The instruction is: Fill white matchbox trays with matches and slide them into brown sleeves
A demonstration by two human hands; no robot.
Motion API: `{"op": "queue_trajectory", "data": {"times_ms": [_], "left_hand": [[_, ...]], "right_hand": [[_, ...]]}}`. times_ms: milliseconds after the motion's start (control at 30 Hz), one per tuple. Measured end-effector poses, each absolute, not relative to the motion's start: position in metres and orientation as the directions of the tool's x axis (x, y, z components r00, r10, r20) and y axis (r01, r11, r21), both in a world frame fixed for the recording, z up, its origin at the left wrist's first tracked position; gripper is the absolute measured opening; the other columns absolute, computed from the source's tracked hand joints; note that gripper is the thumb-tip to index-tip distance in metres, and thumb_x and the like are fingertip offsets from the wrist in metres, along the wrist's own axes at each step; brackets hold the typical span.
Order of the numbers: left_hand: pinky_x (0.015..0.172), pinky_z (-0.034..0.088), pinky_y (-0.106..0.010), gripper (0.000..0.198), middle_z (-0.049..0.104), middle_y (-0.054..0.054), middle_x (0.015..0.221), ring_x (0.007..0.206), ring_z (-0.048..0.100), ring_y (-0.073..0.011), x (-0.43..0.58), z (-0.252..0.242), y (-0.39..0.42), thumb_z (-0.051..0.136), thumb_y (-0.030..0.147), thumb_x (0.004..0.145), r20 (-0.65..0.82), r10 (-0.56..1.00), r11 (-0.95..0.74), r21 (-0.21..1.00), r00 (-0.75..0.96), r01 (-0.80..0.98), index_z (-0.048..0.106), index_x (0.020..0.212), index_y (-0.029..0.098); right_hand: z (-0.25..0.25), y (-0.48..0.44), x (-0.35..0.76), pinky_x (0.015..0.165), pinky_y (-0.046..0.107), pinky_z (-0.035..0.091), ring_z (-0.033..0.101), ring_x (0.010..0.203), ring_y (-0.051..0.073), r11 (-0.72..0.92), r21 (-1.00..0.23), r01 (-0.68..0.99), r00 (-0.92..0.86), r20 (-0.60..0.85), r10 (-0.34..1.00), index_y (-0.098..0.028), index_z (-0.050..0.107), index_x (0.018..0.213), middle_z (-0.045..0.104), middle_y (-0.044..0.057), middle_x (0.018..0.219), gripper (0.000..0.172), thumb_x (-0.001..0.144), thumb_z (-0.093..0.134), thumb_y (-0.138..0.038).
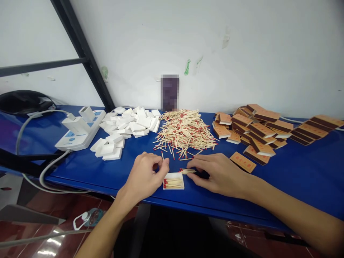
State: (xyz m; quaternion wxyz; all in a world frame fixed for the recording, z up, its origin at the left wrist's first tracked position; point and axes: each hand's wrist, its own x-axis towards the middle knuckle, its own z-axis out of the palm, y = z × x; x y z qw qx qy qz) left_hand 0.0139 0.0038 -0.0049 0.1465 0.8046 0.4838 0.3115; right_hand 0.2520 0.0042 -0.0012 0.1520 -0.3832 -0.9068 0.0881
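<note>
A small white matchbox tray (173, 187) lies on the blue table near its front edge, with several red-headed matches (172, 181) side by side in it. At the tray's left, my left hand (147, 174) has thumb and forefinger closed in a pinch, a single match (162, 156) showing at the fingertips. My right hand (215, 173) is at the tray's upper right corner. Its thumb and fingers close on a small bunch of matches (185, 171), heads pointing left. Beyond both hands spreads a large heap of loose matches (185, 130).
White empty trays (134, 122) are piled at the back left, beside a power strip (80, 132) with cables. Orange-brown matchbox sleeves (259, 129) are heaped at the right, one sleeve (243, 162) lying close to my right forearm. A black shelf post (86, 53) rises at the left.
</note>
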Motion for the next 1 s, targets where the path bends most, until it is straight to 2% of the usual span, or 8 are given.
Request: {"op": "queue_trajectory", "data": {"times_ms": [67,133,233,333,533,633,800,1000], "left_hand": [[0.055,0.026,-0.028,0.049,0.030,0.006,0.048,0.048,0.028,-0.0090,0.014,-0.006,0.003,0.046,0.034,0.096,0.320,0.890,-0.455,0.577,0.325,0.678,0.033,0.052,0.017],[0.051,0.025,-0.027,0.042,0.033,0.007,0.048,0.046,0.029,-0.0087,0.013,-0.005,0.002,0.047,0.034,0.096,0.287,0.903,-0.431,0.617,0.321,0.658,0.046,0.057,0.018],[0.051,0.029,-0.024,0.019,0.041,0.008,0.051,0.046,0.037,-0.0089,0.013,-0.004,0.000,0.050,0.029,0.094,0.279,0.889,-0.454,0.630,0.362,0.630,0.062,0.082,0.019],[0.055,0.034,-0.024,0.013,0.050,0.006,0.059,0.052,0.045,-0.0103,0.014,-0.003,0.001,0.052,0.026,0.092,0.309,0.862,-0.505,0.595,0.403,0.625,0.064,0.094,0.019],[0.069,0.037,-0.031,0.033,0.059,0.000,0.070,0.068,0.053,-0.0151,0.015,-0.003,0.004,0.047,0.025,0.095,0.392,0.857,-0.501,0.484,0.334,0.717,0.055,0.064,0.017],[0.073,0.036,-0.033,0.036,0.061,0.000,0.065,0.067,0.054,-0.0164,0.014,-0.003,0.005,0.044,0.027,0.097,0.358,0.870,-0.479,0.459,0.338,0.748,0.059,0.066,0.018],[0.056,0.032,-0.027,0.037,0.057,0.004,0.059,0.052,0.049,-0.0121,0.011,-0.005,0.003,0.042,0.033,0.101,0.282,0.903,-0.431,0.587,0.326,0.686,0.063,0.075,0.018],[0.056,0.031,-0.025,0.032,0.052,0.004,0.059,0.053,0.045,-0.0115,0.012,-0.006,0.004,0.043,0.032,0.101,0.350,0.885,-0.462,0.588,0.306,0.664,0.059,0.077,0.019]], "right_hand": [[-0.001,0.005,0.255,0.059,0.027,0.039,0.061,0.065,0.015,0.681,-0.246,0.690,-0.628,0.263,0.732,-0.019,0.067,0.096,0.069,0.004,0.082,0.022,0.097,0.049,-0.030],[-0.001,0.008,0.259,0.060,0.027,0.039,0.061,0.065,0.016,0.658,-0.203,0.725,-0.587,0.317,0.745,-0.019,0.067,0.098,0.070,0.004,0.082,0.021,0.096,0.048,-0.027],[-0.003,0.012,0.262,0.060,0.028,0.038,0.062,0.065,0.016,0.623,-0.157,0.766,-0.552,0.334,0.764,-0.019,0.068,0.099,0.070,0.004,0.080,0.019,0.094,0.051,-0.024],[-0.006,0.015,0.262,0.060,0.028,0.038,0.064,0.067,0.017,0.607,-0.153,0.780,-0.553,0.286,0.782,-0.020,0.068,0.101,0.072,0.004,0.084,0.019,0.094,0.051,-0.024],[-0.007,0.016,0.258,0.058,0.027,0.034,0.062,0.069,0.016,0.590,-0.159,0.791,-0.556,0.215,0.803,-0.021,0.066,0.094,0.070,0.003,0.086,0.019,0.097,0.048,-0.025],[-0.003,0.016,0.259,0.056,0.027,0.030,0.058,0.064,0.014,0.587,-0.155,0.795,-0.556,0.202,0.806,-0.021,0.062,0.083,0.068,0.002,0.079,0.019,0.095,0.048,-0.023],[0.005,0.017,0.267,0.055,0.028,0.025,0.054,0.060,0.013,0.582,-0.135,0.802,-0.563,0.152,0.812,-0.021,0.056,0.074,0.065,-0.001,0.071,0.013,0.086,0.053,-0.019],[0.004,0.018,0.272,0.055,0.029,0.024,0.051,0.057,0.013,0.582,-0.113,0.805,-0.559,0.183,0.809,-0.022,0.054,0.069,0.062,-0.002,0.066,0.014,0.083,0.056,-0.021]]}}
